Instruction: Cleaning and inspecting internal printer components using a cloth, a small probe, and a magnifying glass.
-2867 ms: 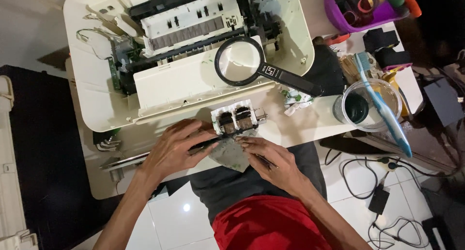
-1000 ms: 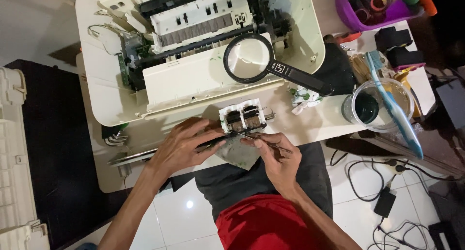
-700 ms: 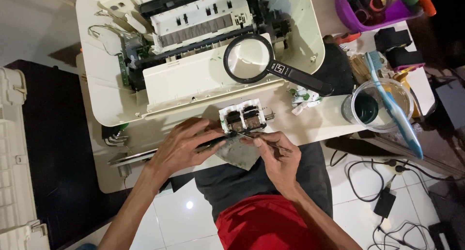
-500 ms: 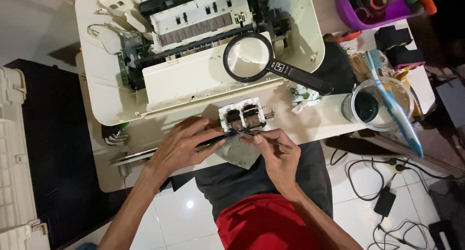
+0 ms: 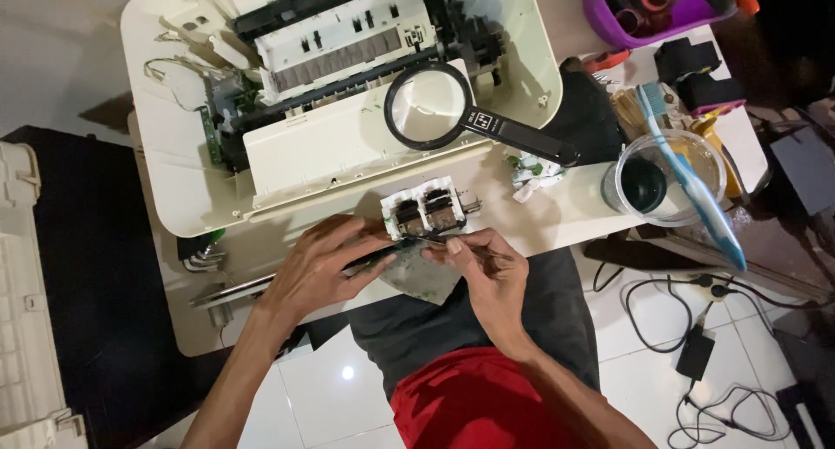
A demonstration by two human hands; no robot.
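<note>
Printer: the cream printer (image 5: 348, 144) sits at the back of the table with its cover off and its rollers and wiring bare; as I judge it, the stripping-down is done and putting it back together has not begun
Carriage: the small white carriage (image 5: 426, 212) with two dark slots lies out of the machine on the table edge, just in front of the printer, touching both hands; it looks to be mid-work, neither finished nor refitted
Left hand: the left hand (image 5: 322, 271) lies flat by the carriage, fingers closed loosely round a dark thin tool (image 5: 378, 254) that points at the part
Right hand: the right hand (image 5: 487, 271) pinches a thin metal pick (image 5: 474, 249) between thumb and fingertips, its tip at the carriage's lower edge
Cloth: a grey stained cloth (image 5: 426, 279) lies under the work, between the hands
Magnifier: a black magnifier (image 5: 461, 118) rests on the printer's front panel; a small white label sits on its handle
Cup: a clear cup (image 5: 665, 175) holding dark liquid stands to the right, with a blue toothbrush (image 5: 687, 179) across its rim
Bin: a purple bin (image 5: 661, 5) of coloured tape rolls is at the far right corner; no label can be made out on it
Small bits: white and green scraps (image 5: 532, 169) lie near the magnifier's handle, still loose
</note>
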